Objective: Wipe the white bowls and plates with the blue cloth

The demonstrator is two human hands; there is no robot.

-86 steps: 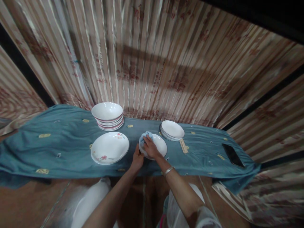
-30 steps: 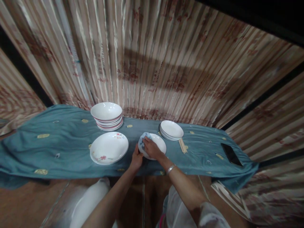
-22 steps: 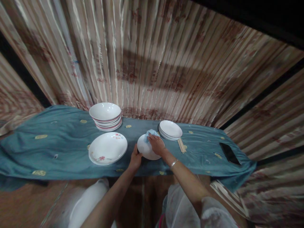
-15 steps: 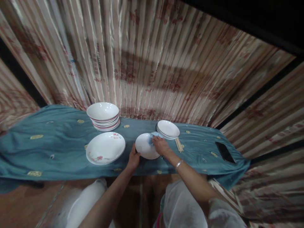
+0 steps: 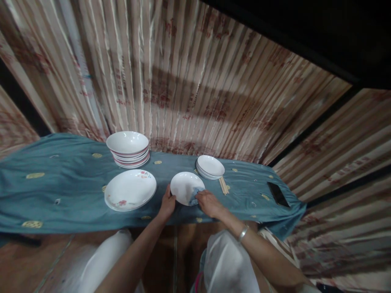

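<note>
A small white plate (image 5: 182, 185) is tilted slightly above the cloth-covered table, near its front edge. My left hand (image 5: 168, 202) grips the plate by its left rim, thumb on top. In my right hand (image 5: 210, 203) is a light blue cloth (image 5: 195, 195), bunched under closed fingers and pressed on the plate's lower right side. To the left lies a larger white dish (image 5: 130, 190) with red and blue flowers on its rim. Just behind my right hand stands a stack of small white plates (image 5: 210, 167).
A stack of white bowls with red rims (image 5: 128, 148) stands at the back left. Wooden chopsticks (image 5: 223, 185) lie beside the small stack, and a black phone (image 5: 278, 194) is at the right. A green patterned tablecloth (image 5: 73, 183) covers the table; a curtain (image 5: 183, 81) hangs behind.
My right hand has moved the cloth from the plate's upper right down to its lower right. My left hand keeps its hold on the rim. The whole view has shifted slightly.
</note>
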